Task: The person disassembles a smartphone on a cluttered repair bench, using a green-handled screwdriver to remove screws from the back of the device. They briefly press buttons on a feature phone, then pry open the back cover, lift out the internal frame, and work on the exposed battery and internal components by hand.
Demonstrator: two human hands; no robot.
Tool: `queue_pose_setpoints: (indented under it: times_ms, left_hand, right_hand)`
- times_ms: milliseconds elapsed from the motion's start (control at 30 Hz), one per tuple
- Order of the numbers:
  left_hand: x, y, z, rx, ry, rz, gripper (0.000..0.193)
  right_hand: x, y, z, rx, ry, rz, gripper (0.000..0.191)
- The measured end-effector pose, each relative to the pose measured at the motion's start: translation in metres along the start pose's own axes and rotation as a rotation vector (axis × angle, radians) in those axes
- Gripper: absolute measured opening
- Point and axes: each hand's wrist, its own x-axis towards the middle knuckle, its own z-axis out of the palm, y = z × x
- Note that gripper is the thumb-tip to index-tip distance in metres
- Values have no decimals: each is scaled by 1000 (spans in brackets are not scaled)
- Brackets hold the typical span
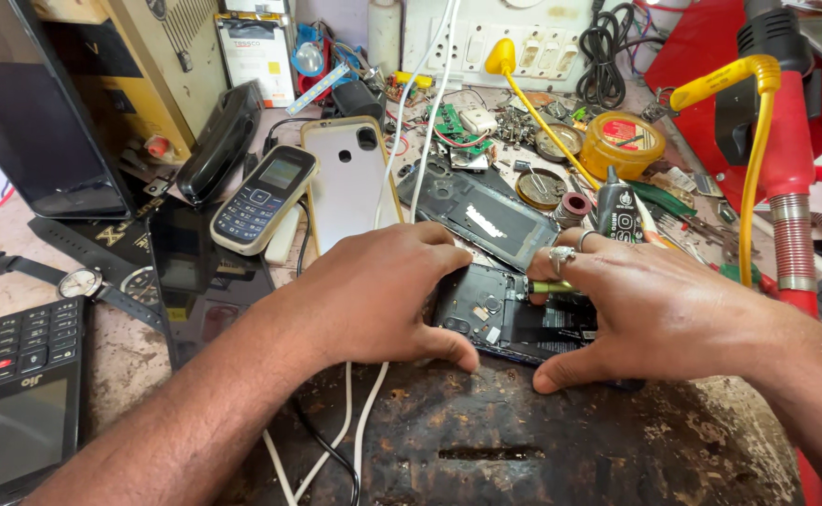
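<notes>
An opened dark smartphone with its back cover off and its inner boards showing (514,319) lies flat on a worn, rust-stained dark work mat (523,440) at the middle of the cluttered bench. The left hand (383,295) curls over the phone's left end, thumb pressed to the near edge and fingers over the far edge, gripping it. The right hand (655,314) clasps the right end the same way, with a slim green-handled tool (552,287) pinched between its fingers and lying across the phone; a silver ring (561,255) sits on one finger. Just behind the phone lies a detached black back cover with a white strip (481,215). Farther left rest a clear phone case with a tan rim (347,183), a small cream keypad phone (263,199) and a black keypad phone (29,398) near the left edge, beside a wristwatch with a dark strap (78,284). White cables (336,440) run under the left wrist. A round yellow tin (622,142) stands well behind the right hand
</notes>
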Motion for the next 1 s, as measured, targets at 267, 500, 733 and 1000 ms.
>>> queue_pose_setpoints:
  times_ms: [267, 500, 733, 1000]
  left_hand:
    - [-5, -20, -2, -103, -53, 142, 87]
    - [3, -21, 3, -158, -20, -85, 26]
    - [10, -15, 16, -67, 226, -232, 38]
    - [6, -21, 19, -42, 275, -319, 29]
  right_hand:
    - [-2, 8, -2, -51, -80, 84, 96]
    - [4, 37, 5, 251, 282, -380, 55]
    - [10, 32, 7, 106, 271, 274, 64]
    - [29, 52, 24, 231, 740, -228, 52]
